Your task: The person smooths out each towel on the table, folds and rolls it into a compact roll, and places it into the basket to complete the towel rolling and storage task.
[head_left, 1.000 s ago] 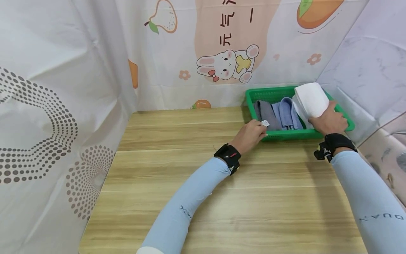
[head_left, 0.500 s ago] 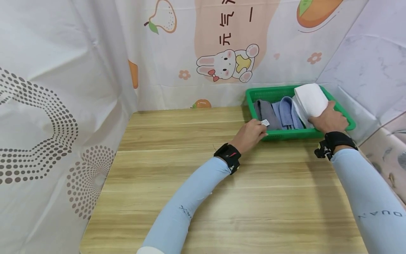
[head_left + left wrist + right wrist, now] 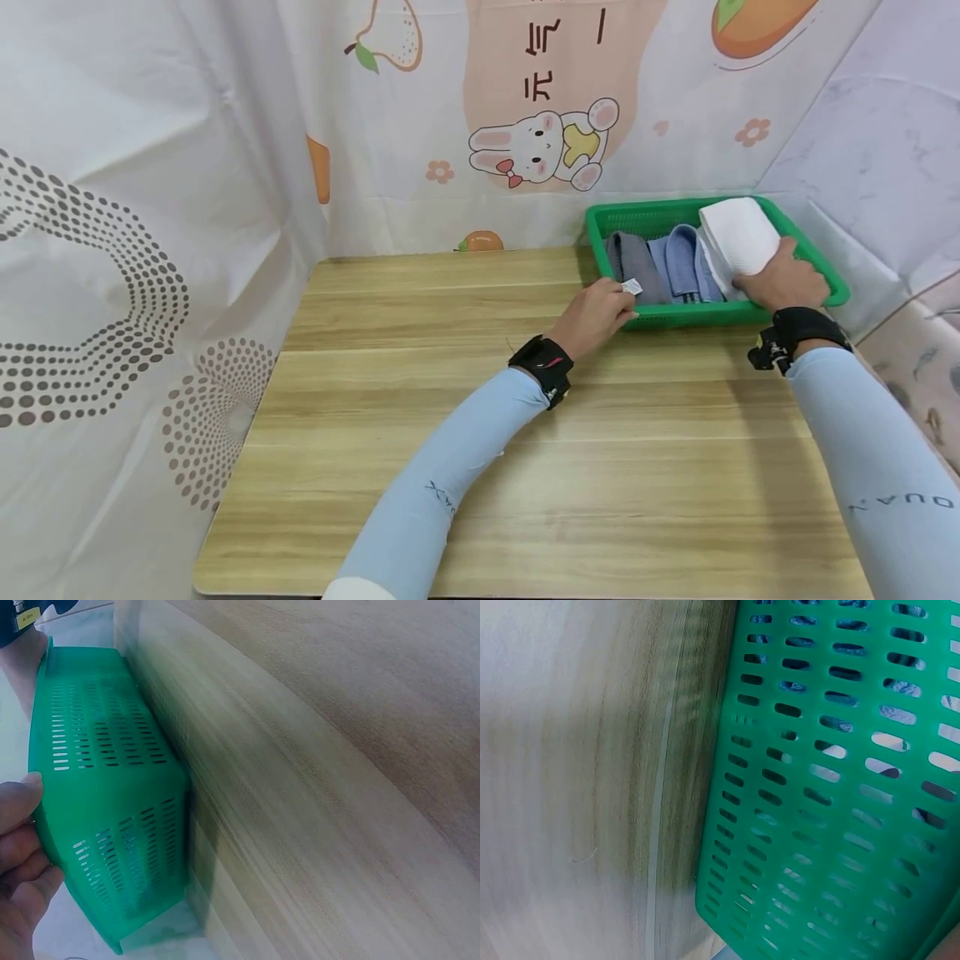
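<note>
A green plastic basket (image 3: 697,315) with slotted walls stands at the table's far right. Inside it, side by side, lie a folded grey towel (image 3: 639,262), a folded blue towel (image 3: 684,262) and a folded white towel (image 3: 738,237). My left hand (image 3: 592,317) grips the basket's near left corner; its curled fingers show at the rim in the left wrist view. A small white tag (image 3: 632,287) sticks up beside those fingertips. At the right end, my right hand (image 3: 783,279) holds the white towel, thumb on its left side. Its fingertips are partly hidden.
The wooden table (image 3: 450,400) stretches left of and in front of the basket. A printed curtain (image 3: 390,150) hangs right behind the basket. On the right, a pale wall covering (image 3: 877,167) comes close to the basket's end.
The white towel has shifted slightly left, narrowing the gap beside the blue towel. Both hands keep nearly the same places. The head view has tilted a little downward.
</note>
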Tool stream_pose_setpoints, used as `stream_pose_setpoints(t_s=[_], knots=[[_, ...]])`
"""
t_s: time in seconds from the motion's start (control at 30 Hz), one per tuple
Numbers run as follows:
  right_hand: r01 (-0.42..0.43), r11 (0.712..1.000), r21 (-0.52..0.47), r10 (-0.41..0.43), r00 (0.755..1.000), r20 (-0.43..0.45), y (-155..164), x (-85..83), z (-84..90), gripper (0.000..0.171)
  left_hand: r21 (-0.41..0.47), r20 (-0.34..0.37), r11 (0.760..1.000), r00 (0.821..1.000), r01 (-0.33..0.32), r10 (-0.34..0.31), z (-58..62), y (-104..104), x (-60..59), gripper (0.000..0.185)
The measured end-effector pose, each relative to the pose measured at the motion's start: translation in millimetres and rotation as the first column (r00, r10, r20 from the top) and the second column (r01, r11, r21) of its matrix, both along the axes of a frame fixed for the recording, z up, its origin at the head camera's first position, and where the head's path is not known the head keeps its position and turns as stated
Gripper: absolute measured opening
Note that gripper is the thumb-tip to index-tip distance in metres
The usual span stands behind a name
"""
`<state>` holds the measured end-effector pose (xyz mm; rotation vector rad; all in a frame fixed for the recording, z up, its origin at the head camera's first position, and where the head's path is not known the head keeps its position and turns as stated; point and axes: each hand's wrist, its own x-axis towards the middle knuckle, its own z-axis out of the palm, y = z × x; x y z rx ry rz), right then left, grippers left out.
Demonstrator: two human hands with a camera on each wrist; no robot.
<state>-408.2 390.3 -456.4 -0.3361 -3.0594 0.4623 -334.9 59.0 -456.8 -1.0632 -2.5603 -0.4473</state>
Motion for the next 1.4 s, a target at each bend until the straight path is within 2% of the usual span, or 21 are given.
stream_pose_setpoints(t_s=[0.33,0.6,0.93,1.4], knots=[[-0.035,0.999,0.005,0.035,0.999,0.028,5,-3.5,-3.7,0.096,0.002,-0.005,1.0,1.0,0.0,0.0,-1.7,0,-0.8,0.013],[-0.087,0.996,-0.015,0.088,0.992,0.088,4,-5.6,-12.1,0.101,0.024,0.018,1.0,1.0,0.001,-0.001,-8.9,-4,4.9,0.012],[-0.115,0.993,-0.028,0.117,0.99,0.08,9,-3.6,-2.4,0.105,0.02,-0.001,1.0,1.0,0.007,-0.007,-1.6,1,0.5,0.013],[-0.169,0.986,-0.014,0.168,0.966,0.196,8,-8.1,1.8,0.11,0.046,0.004,0.999,1.0,0.023,-0.023,-2.8,1,-0.8,0.013]])
